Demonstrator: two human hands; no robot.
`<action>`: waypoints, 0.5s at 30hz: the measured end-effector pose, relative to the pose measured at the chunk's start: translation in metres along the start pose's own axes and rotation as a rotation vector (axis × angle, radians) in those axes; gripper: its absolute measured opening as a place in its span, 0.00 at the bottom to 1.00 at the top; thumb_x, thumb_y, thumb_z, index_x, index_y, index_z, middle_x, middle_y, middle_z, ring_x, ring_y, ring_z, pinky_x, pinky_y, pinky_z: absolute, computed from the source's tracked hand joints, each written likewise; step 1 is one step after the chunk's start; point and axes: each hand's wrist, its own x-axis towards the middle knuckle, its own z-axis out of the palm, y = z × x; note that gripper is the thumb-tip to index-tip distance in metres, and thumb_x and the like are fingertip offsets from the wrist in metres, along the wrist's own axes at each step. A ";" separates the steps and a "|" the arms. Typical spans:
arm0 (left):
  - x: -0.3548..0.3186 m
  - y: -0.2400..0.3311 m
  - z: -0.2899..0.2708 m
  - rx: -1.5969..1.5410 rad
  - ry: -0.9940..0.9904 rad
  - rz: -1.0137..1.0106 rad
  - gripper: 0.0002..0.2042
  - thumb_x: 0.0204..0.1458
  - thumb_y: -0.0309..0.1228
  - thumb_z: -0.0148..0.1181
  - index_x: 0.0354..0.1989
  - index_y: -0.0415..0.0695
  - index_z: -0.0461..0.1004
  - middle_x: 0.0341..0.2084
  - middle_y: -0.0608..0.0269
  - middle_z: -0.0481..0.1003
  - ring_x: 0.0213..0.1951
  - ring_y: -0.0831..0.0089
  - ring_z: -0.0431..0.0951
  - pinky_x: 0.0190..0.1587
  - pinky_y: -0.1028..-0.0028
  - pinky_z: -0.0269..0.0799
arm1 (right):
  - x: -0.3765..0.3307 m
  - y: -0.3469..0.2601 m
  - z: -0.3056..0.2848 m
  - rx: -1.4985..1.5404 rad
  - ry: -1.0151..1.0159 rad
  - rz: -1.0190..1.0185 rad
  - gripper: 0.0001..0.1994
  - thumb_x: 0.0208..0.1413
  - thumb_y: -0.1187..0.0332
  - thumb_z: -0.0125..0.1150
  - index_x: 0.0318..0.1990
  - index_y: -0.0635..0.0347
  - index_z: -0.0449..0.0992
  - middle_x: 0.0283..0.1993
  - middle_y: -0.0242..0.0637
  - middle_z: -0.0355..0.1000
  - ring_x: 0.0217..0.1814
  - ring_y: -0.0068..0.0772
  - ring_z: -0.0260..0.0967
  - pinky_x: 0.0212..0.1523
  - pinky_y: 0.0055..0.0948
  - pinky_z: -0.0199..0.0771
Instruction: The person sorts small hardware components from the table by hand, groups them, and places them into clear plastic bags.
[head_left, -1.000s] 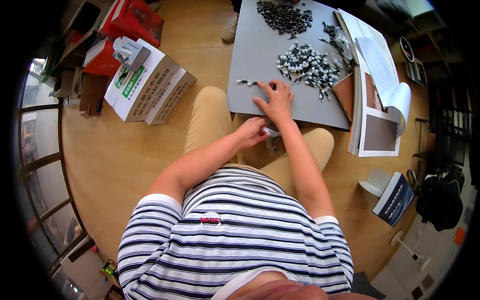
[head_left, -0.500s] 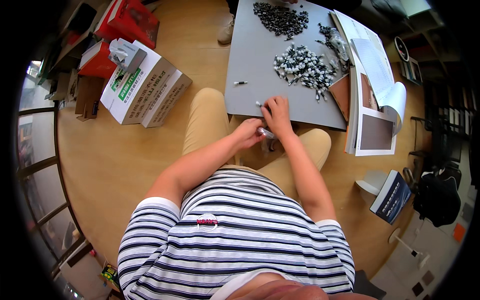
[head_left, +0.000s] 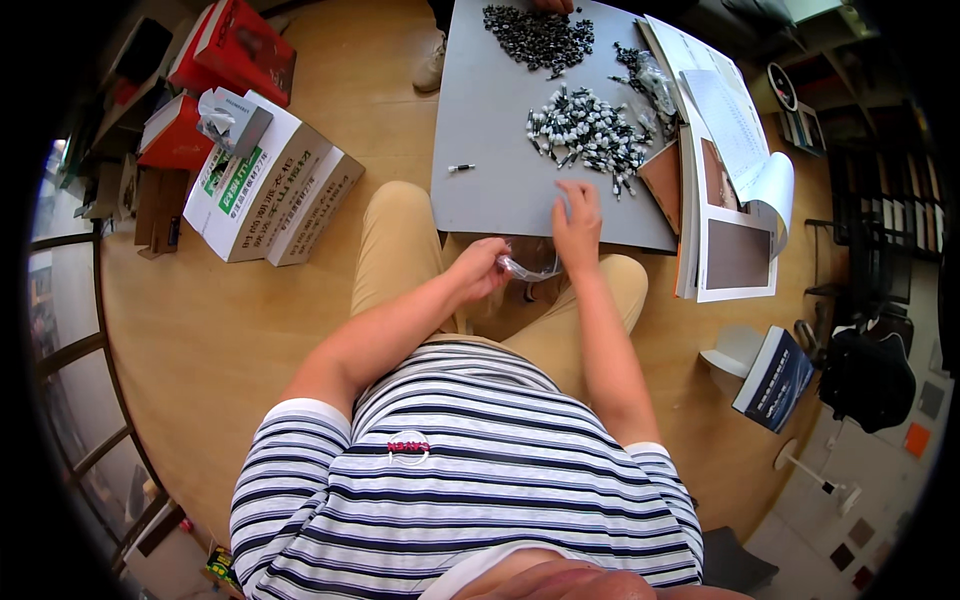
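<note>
The left hand [head_left: 478, 268] is pinching a clear, thin plastic bag [head_left: 520, 270] just off the near edge of the grey, flat surface [head_left: 485, 200]; its limp film is risking a slip if that pinch is loosening. The right hand [head_left: 577, 225] is holding thumb and fingers partly spread. Farther left, one black-and-white cylindrical piece [head_left: 461, 168] is possibly risking a roll-off if bumped.

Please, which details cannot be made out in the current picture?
In the head view:
Right hand: its back hides the palm, so anything held there cannot be told.
Clear, crinkled plastic bag in the left hand: glare and folds obscure its contents.
Another person's hand: cut off by the upper edge.
Short black-and-white cylindrical piece on the grey table: too small for details.
</note>
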 end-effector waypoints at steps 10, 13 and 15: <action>0.000 0.001 -0.004 0.031 0.025 -0.034 0.03 0.56 0.25 0.50 0.30 0.45 0.66 0.24 0.65 0.65 0.24 0.74 0.68 0.23 0.74 0.73 | 0.040 0.018 0.028 -0.344 -0.118 -0.202 0.20 0.50 0.76 0.59 0.54 0.60 0.74 0.52 0.43 0.69 0.55 0.49 0.63 0.57 0.42 0.67; 0.003 0.000 -0.007 0.024 0.010 -0.030 0.02 0.56 0.25 0.50 0.31 0.44 0.66 0.24 0.66 0.65 0.24 0.74 0.68 0.23 0.74 0.73 | 0.027 0.010 0.032 -0.322 -0.139 -0.193 0.20 0.50 0.75 0.61 0.53 0.60 0.74 0.51 0.43 0.69 0.55 0.49 0.62 0.57 0.42 0.67; 0.004 -0.001 -0.008 0.028 -0.004 -0.026 0.01 0.56 0.25 0.50 0.32 0.44 0.67 0.24 0.66 0.65 0.24 0.74 0.68 0.23 0.74 0.73 | 0.021 0.005 0.034 -0.328 -0.143 -0.214 0.20 0.49 0.75 0.61 0.53 0.59 0.74 0.50 0.42 0.69 0.56 0.48 0.62 0.57 0.42 0.68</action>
